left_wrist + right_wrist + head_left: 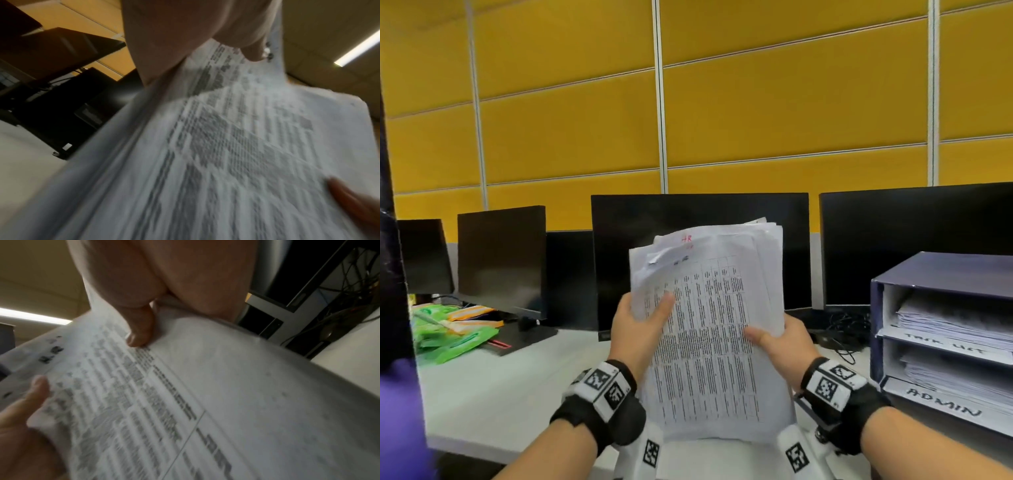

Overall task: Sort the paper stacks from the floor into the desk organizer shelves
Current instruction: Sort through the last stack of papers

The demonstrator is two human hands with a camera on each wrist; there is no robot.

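1. Mustard-yellow padded wall panels [791,113] with pale metal dividers across the whole upper frame.
2. Row of dark, switched-off flat monitors [698,219] through the middle band, standing on a white desk surface [493,394] in the lower left.
3. Green plastic packets [452,339] at the left edge, beside a monitor base.
4. Tangle of black cables [849,325] right of centre, behind the desk edge.
5. Dark blue desk organizer with white shelf fronts [941,270] at the right edge, sheets lying in two shelves; lower fronts hand-lettered, the bottom one "ADMIN".
6. Thick white paper stack printed with a table [709,329] at frame centre, upright and tilted slightly, held above the desk; red "HR" at its top.
7. Left hand [635,329] clamped on the stack's left edge, thumb across the front page.
8. Right hand [784,342] clamped on the right edge, thumb on the front.
9. Wrist views blurred: only printed sheets and thumbs distinguishable.
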